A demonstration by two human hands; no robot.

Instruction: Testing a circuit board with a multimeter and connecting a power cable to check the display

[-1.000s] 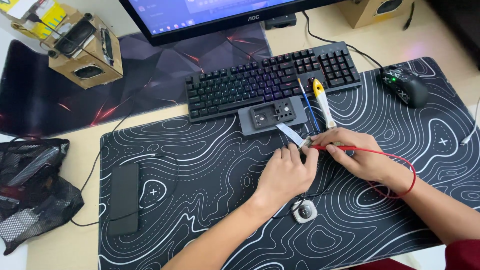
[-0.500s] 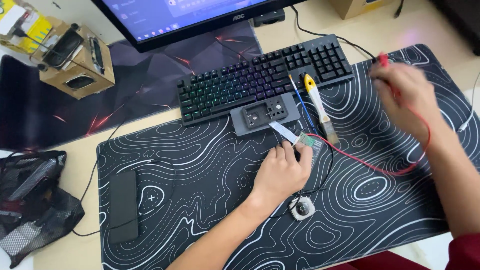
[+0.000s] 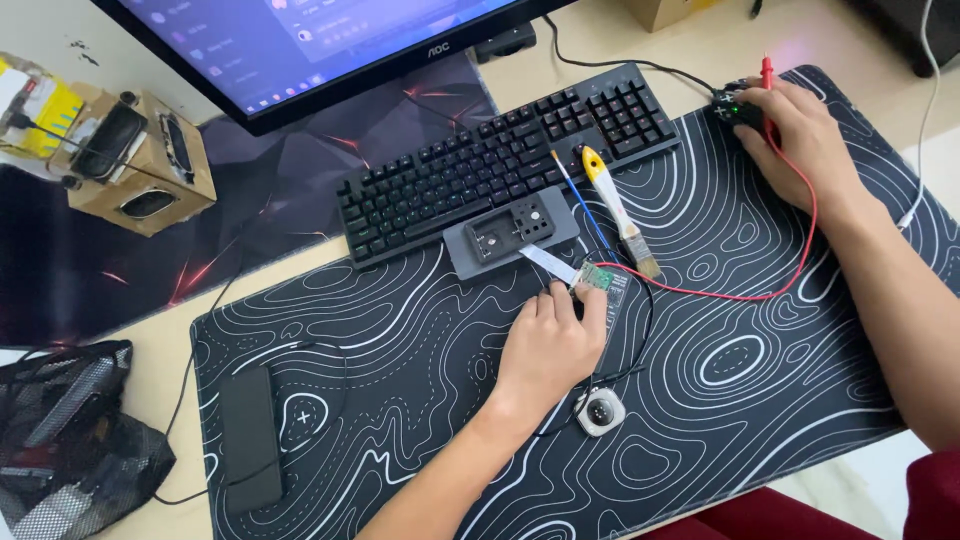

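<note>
My left hand [image 3: 548,350] lies on the black patterned desk mat [image 3: 760,380], its fingertips pinning down a small green circuit board [image 3: 598,277] with a pale flat ribbon [image 3: 545,262]. My right hand [image 3: 795,140] is at the far right, resting over a black mouse [image 3: 733,105] while still gripping a red probe [image 3: 767,72] that sticks up between the fingers. The probe's red wire [image 3: 720,295] curves back down towards the board.
A black keyboard [image 3: 500,170] and a monitor [image 3: 330,50] stand behind. A grey plastic case [image 3: 510,232], a yellow-handled brush [image 3: 618,208] and a thin blue tool [image 3: 575,195] lie by the board. A small round device [image 3: 600,411], a black slab [image 3: 248,438] and a mesh bag [image 3: 70,440] are nearer me.
My right hand has left the circuit board and travelled up and right to the mouse, carrying the red probe and its wire. My left hand stayed on the board.
</note>
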